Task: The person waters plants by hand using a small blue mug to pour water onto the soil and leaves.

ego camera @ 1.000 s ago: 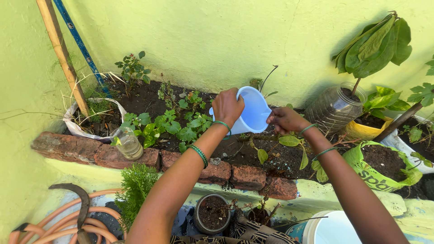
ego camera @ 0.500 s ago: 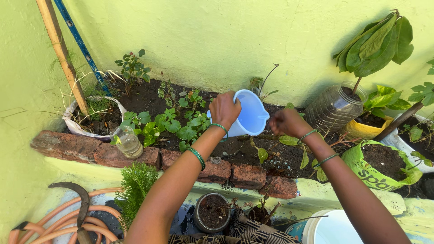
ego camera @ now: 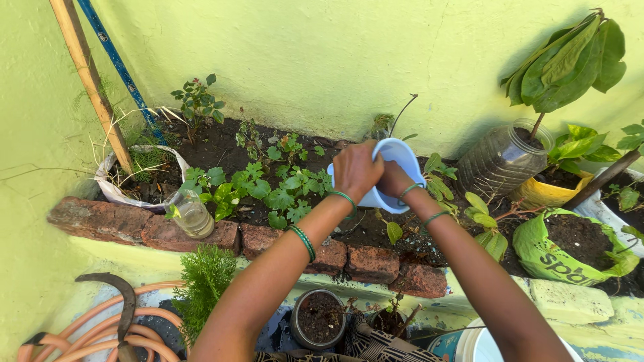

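At the centre of the frame, the left hand [ego camera: 355, 171] grips the side of a pale blue jug [ego camera: 397, 173], fingers wrapped around it. The right hand [ego camera: 392, 179] reaches into the jug's mouth; whether its fingers are spread or closed I cannot tell. The jug hangs tilted over dark soil [ego camera: 376, 228] behind a brick edge [ego camera: 349, 258], beside leafy plants [ego camera: 282, 188].

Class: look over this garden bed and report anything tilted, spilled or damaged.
The clear bottle planter leans toward the wall, its plant slanting. The small bottle on the brick edge tilts too. No spill shows.
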